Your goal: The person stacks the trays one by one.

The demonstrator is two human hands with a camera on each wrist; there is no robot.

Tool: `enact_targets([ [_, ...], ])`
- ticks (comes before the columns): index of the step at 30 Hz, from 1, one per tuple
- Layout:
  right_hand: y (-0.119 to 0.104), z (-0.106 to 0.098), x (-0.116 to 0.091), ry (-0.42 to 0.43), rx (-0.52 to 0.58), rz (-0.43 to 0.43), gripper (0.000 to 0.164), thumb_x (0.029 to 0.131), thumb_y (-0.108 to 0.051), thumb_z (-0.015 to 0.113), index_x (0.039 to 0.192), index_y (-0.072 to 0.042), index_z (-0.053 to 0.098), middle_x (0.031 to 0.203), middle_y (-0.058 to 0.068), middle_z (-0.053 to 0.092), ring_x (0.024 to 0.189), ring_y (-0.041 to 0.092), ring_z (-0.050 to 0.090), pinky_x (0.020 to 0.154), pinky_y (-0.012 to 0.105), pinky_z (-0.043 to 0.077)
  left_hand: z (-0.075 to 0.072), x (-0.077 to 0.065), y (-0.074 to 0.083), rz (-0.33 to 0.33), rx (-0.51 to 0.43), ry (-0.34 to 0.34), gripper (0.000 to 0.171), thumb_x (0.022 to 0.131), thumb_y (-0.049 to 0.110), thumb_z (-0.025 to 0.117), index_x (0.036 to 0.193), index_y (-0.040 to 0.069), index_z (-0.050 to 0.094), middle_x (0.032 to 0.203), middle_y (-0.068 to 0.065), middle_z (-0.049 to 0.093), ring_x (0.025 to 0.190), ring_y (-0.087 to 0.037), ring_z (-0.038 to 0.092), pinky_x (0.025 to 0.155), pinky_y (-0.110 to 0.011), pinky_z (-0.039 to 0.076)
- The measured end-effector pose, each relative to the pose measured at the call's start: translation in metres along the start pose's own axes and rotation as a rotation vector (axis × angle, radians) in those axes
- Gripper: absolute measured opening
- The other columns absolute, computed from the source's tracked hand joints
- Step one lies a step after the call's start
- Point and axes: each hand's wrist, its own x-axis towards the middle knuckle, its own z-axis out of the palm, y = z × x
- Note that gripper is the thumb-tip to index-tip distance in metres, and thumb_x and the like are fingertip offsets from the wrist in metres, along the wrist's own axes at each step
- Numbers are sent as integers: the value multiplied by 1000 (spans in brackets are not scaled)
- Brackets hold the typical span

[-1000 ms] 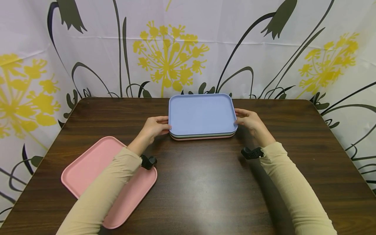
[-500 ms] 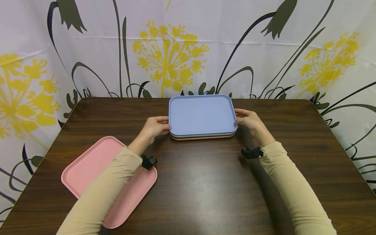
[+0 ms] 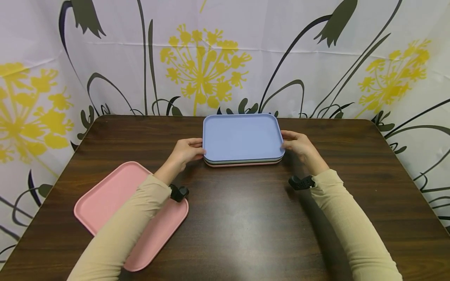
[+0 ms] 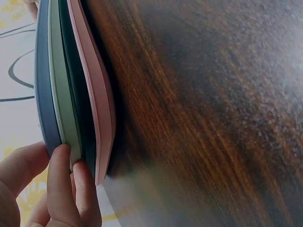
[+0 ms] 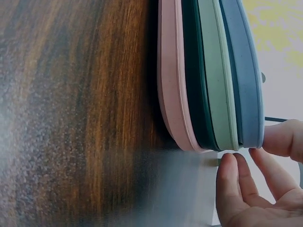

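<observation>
A blue tray [image 3: 242, 137] lies on top of a stack at the table's far side. Under it show the rims of a light green tray [image 4: 59, 75], a dark green tray [image 5: 193, 71] and, lowest, a pink tray [image 5: 171, 75]. My left hand [image 3: 185, 151] pinches the blue tray's left edge, thumb at its upper rim; its other fingertips touch the sides of the blue and green trays. At the opposite edge, my right hand [image 3: 299, 146] pinches the blue tray between thumb and forefinger, while its other fingertips sit near the light green rim.
Another pink tray [image 3: 116, 195] lies askew on the table's left side, partly beneath the left forearm. The dark wooden table [image 3: 239, 218] reaches back to a flower-patterned cloth [image 3: 225, 58]. Each wrist bears a black strap.
The blue tray's far edge has sunk slightly over the last second. Both hands stay at its short edges almost unmoved, and the head view has shifted a little.
</observation>
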Motion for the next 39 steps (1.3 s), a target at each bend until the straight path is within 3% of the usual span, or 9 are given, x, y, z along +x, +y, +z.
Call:
enact_targets([
  [12, 1, 0, 0, -14, 8, 10, 65, 86, 11, 50, 147, 2, 31, 150, 21, 36, 103, 9, 49, 81, 8, 43, 0, 0, 1, -2, -9, -3, 57, 91, -4, 57, 144, 1, 39, 145, -17, 46, 117, -21, 56, 89, -20, 56],
  [19, 0, 2, -1, 6, -1, 23, 64, 87, 11, 50, 147, 2, 32, 149, 23, 36, 111, 12, 48, 79, 8, 43, 0, -2, 1, 15, 9, -8, 56, 91, -3, 57, 144, 1, 39, 145, -18, 46, 118, -22, 55, 96, -27, 54],
  [23, -1, 3, -2, 19, -10, 39, 64, 86, 11, 50, 147, 0, 33, 149, 21, 36, 116, 15, 46, 93, 17, 45, 0, -2, 1, 23, 19, -9, 56, 91, -3, 57, 144, 0, 39, 145, -19, 46, 121, -24, 54, 100, -31, 51],
  [28, -1, 3, -3, 9, 5, 42, 65, 87, 12, 49, 148, 0, 31, 151, 20, 34, 113, 15, 46, 110, 33, 39, 0, -3, 1, 28, 23, -9, 57, 91, -3, 57, 144, 0, 38, 145, -19, 46, 122, -26, 53, 103, -35, 49],
  [35, 0, 3, -2, 7, 5, 32, 65, 86, 12, 49, 148, 0, 31, 151, 21, 34, 107, 10, 47, 90, 17, 42, 0, -4, 1, 41, 23, -11, 57, 91, -3, 58, 144, -1, 38, 144, -21, 46, 124, -28, 52, 104, -36, 49],
  [39, 0, 3, -2, 12, 3, 35, 65, 86, 12, 50, 148, 0, 32, 151, 20, 35, 106, 9, 48, 92, 19, 42, -1, -5, 3, 44, 20, -22, 58, 91, -3, 57, 145, -2, 36, 145, -22, 44, 127, -31, 50, 105, -38, 47],
])
